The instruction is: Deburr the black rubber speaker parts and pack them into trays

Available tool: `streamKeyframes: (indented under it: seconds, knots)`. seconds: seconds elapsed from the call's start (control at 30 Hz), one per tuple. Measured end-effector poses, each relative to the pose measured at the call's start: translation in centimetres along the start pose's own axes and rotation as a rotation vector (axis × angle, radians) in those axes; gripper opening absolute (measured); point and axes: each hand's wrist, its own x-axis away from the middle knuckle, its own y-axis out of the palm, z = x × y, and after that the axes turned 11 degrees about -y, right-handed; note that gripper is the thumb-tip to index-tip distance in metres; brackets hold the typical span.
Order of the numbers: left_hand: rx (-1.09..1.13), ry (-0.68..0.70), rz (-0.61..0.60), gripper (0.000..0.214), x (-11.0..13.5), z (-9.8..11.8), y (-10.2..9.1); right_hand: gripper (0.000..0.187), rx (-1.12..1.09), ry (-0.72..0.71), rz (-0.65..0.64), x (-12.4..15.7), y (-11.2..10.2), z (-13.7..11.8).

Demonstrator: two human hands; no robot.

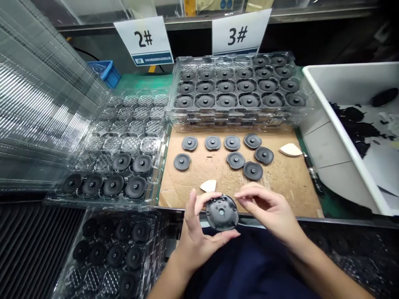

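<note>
**Black disc (229, 218) in my left hand (199, 243), at the cardboard sheet's (195, 182) near edge**

My left hand grasps the disc by its upper and lower rim. My right hand (272, 209) has its fingertips bunched beside the upper right rim; I cannot tell whether they pinch anything. Brown surface shows between that hand and the sheet's right edge, and again toward its left edge. Eight loose discs (182, 161) lie on the sheet's middle and far part, with one white wedge (208, 186) near its front edge and a second white wedge (289, 149) near its right edge. A slim tool (314, 176) lies just past that right edge.

The face turned to me is roughly round, with a paler spot at the centre and small studs near the rim; the loose ones show smooth faces with a central knob.

Behind the sheet, a stack of clear trays (230, 113) has dark discs in most top pockets. Left of the sheet, a clear tray (130, 144) carries six in its near rows; in front of that, a lower tray (110, 278) holds more. Right of the sheet, a white bin (322, 137) contains dark pieces.
</note>
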Motion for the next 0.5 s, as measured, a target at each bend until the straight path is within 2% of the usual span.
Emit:
streamKeyframes:
  seconds: [0.07, 0.13, 0.23, 0.33, 0.5]
  knots:
    - [0.042, -0.090, 0.001, 0.095, 0.3, 0.5, 0.1, 0.010, -0.205, 0.135, -0.116, 0.0, -0.3, -0.7]
    - [0.059, -0.163, -0.013, 0.072, 0.4, 0.8, 0.2, 0.014, -0.393, 0.247, -0.222, -0.2, -0.8, -1.1]
    - [0.110, -0.234, -0.080, 0.049, 0.5, 0.9, 0.6, 0.016, -0.531, 0.307, -0.320, -0.5, -1.7, -1.5]
    - [0.140, -0.274, -0.140, 0.051, 0.4, 1.0, 1.3, 0.018, -0.570, 0.298, -0.370, -0.5, -2.4, -1.9]
    - [0.236, -0.355, -0.258, 0.061, -0.1, 1.9, 2.4, 0.018, -0.696, 0.296, -0.365, -0.1, -3.4, -1.8]
